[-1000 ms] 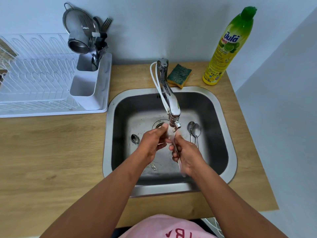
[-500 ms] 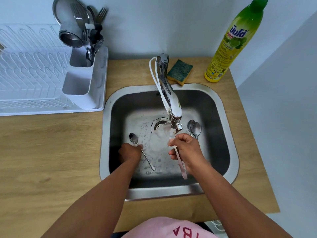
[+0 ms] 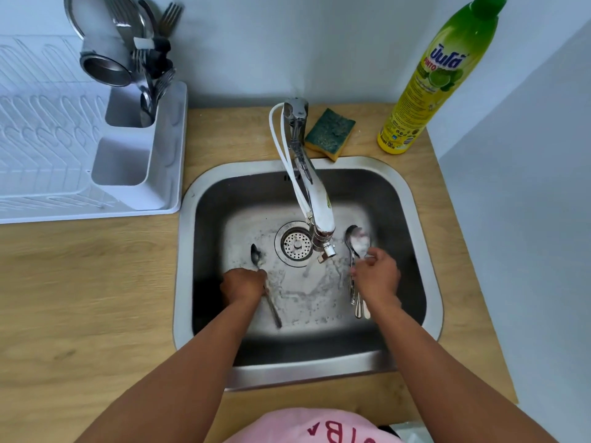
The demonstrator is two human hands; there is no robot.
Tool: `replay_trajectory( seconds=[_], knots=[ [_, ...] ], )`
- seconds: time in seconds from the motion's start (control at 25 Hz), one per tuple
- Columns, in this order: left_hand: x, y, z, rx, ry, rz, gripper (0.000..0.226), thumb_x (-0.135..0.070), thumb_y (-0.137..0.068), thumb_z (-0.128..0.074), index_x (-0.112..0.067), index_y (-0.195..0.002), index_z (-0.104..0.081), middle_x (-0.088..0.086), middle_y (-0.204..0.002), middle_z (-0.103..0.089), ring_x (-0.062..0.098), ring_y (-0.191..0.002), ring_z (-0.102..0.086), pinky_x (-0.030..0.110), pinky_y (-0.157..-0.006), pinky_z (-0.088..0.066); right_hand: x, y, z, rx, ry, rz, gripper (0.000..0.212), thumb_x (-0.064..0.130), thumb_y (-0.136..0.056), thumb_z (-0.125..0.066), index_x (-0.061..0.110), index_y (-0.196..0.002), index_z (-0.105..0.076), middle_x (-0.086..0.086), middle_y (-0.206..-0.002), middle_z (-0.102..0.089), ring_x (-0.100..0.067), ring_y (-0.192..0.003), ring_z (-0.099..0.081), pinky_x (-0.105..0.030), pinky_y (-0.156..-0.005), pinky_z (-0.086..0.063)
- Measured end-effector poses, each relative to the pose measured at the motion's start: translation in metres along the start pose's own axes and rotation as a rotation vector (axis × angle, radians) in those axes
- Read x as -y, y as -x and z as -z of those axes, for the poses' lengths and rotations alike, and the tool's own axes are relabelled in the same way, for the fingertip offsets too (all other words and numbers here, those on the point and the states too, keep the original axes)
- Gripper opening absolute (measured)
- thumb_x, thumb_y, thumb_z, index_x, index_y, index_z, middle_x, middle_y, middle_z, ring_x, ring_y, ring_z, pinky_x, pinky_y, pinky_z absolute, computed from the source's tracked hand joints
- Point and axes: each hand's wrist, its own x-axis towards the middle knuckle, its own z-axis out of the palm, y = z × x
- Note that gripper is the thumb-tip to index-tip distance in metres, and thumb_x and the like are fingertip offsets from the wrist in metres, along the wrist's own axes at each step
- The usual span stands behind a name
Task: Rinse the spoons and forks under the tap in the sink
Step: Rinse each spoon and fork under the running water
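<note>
A: How many spoons are in the sink (image 3: 428,251)?

B: One small spoon (image 3: 256,254) lies left of the drain (image 3: 295,243), bowl toward the back wall, handle running toward the front. On the right is a cluster of spoons (image 3: 357,241); I make out two bowls and several handles, but the blur stops me counting for sure.

A: And the hands?

B: Two, both down in the basin. The left hand (image 3: 244,285) is curled over the small spoon's handle, fingers closed round it. The right hand (image 3: 377,276) is closed on the cluster, bowls sticking out beyond the fingers and handle ends showing beneath the wrist.

A: Is water running?

B: Yes, a thin stream falls from the tap (image 3: 315,199) between the two hands and splashes on the wet floor of the basin. Neither spoon group is under it.

A: What's around the sink?

B: One green-and-yellow sponge (image 3: 330,133) behind the rim, one dish-soap bottle (image 3: 428,84) at the right rear, and one white drying rack (image 3: 80,161) on the left, its caddy (image 3: 128,161) holding forks and other metal utensils (image 3: 150,59), all on a wooden counter (image 3: 80,298).
</note>
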Motion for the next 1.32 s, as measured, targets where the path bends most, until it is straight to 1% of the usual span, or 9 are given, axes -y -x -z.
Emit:
replay_trajectory(
  seconds=[0.16,0.28,0.36,0.48,0.6,0.8,1.0,1.16,1.32],
  knots=[
    [-0.005,0.016,-0.007,0.168,0.279,-0.017,0.013,-0.005,-0.084,-0.074,0.006,-0.093,-0.074,0.017,-0.069,-0.073,0.026,-0.055,-0.067,0.029,-0.05,-0.058,-0.002,-0.002,0.007,0.0,0.27,0.039,0.03,-0.006,-0.082,-0.055,-0.004,-0.11,-0.061,-0.028,-0.113,-0.067,-0.046,-0.108,-0.063,-0.043,-0.09,-0.051],
    [-0.017,0.033,-0.007,0.289,0.389,-0.02,0.009,-0.006,-0.084,-0.078,0.0,-0.089,-0.074,0.013,-0.069,-0.073,0.02,-0.054,-0.068,0.027,-0.048,-0.058,0.0,0.016,0.007,0.056,0.471,0.22,0.041,0.009,-0.087,-0.062,-0.004,-0.126,-0.056,-0.027,-0.134,-0.054,-0.045,-0.123,-0.051,-0.043,-0.102,-0.042],
    [-0.024,0.044,-0.007,0.395,0.473,0.005,0.006,-0.008,-0.086,-0.078,-0.004,-0.086,-0.073,0.009,-0.067,-0.074,0.018,-0.055,-0.07,0.027,-0.051,-0.06,0.014,0.035,0.002,0.192,0.333,0.3,0.037,0.019,-0.092,-0.063,0.007,-0.127,-0.062,-0.018,-0.131,-0.063,-0.035,-0.118,-0.061,-0.037,-0.101,-0.045],
    [-0.029,0.059,-0.011,0.47,0.51,0.04,0.005,-0.012,-0.088,-0.075,-0.008,-0.089,-0.076,0.004,-0.071,-0.075,0.015,-0.057,-0.069,0.026,-0.055,-0.058,0.04,0.063,-0.012,0.556,-0.041,0.093,0.012,0.023,-0.095,-0.062,0.016,-0.104,-0.065,-0.015,-0.095,-0.077,-0.027,-0.065,-0.077,-0.042,-0.061,-0.063],
    [-0.03,0.072,-0.013,0.478,0.48,0.016,0.016,-0.018,-0.087,-0.074,-0.008,-0.099,-0.08,0.004,-0.078,-0.073,0.011,-0.054,-0.057,0.024,-0.053,-0.049,0.05,0.074,-0.008,0.58,-0.034,0.141,0.007,0.015,-0.095,-0.059,0.012,-0.093,-0.065,-0.014,-0.076,-0.076,-0.017,-0.037,-0.062,-0.022,-0.034,-0.044],
    [-0.033,0.085,-0.014,0.48,0.543,-0.006,0.024,-0.013,-0.085,-0.073,0.001,-0.104,-0.077,0.006,-0.069,-0.067,0.015,-0.055,-0.051,0.026,-0.052,-0.049,0.057,0.089,0.013,0.542,-0.147,0.172,0.021,0.012,-0.092,-0.055,0.018,-0.082,-0.072,-0.008,-0.054,-0.062,-0.004,-0.027,-0.044,-0.016,-0.03,-0.032],
    [-0.042,0.09,-0.008,0.496,0.552,-0.047,0.007,-0.008,-0.085,-0.073,-0.005,-0.092,-0.074,0.008,-0.072,-0.071,0.014,-0.057,-0.061,0.024,-0.051,-0.05,0.05,0.106,0.028,0.584,-0.257,0.161,0.042,0.012,-0.093,-0.054,0.041,-0.073,-0.077,-0.002,-0.044,-0.055,-0.023,-0.046,-0.04,-0.028,-0.043,-0.034],
    [-0.043,0.093,-0.008,0.43,0.494,-0.15,0.011,-0.022,-0.088,-0.076,-0.013,-0.081,-0.076,-0.001,-0.064,-0.075,0.01,-0.054,-0.061,0.022,-0.049,-0.048,0.043,0.106,0.031,0.584,-0.333,0.121,0.027,0.008,-0.094,-0.056,0.021,-0.107,-0.077,-0.003,-0.043,-0.053,-0.015,-0.036,-0.04,-0.023,-0.039,-0.037],
    [-0.044,0.098,-0.007,0.477,0.554,-0.156,0.018,-0.029,-0.092,-0.072,-0.013,-0.084,-0.075,0.0,-0.068,-0.076,0.008,-0.054,-0.067,0.028,-0.064,-0.053,0.048,0.106,0.033,0.656,-0.592,-0.103,0.02,0.011,-0.093,-0.06,0.005,-0.101,-0.077,-0.006,-0.051,-0.056,-0.014,-0.034,-0.044,-0.022,-0.038,-0.041]
  ],
)
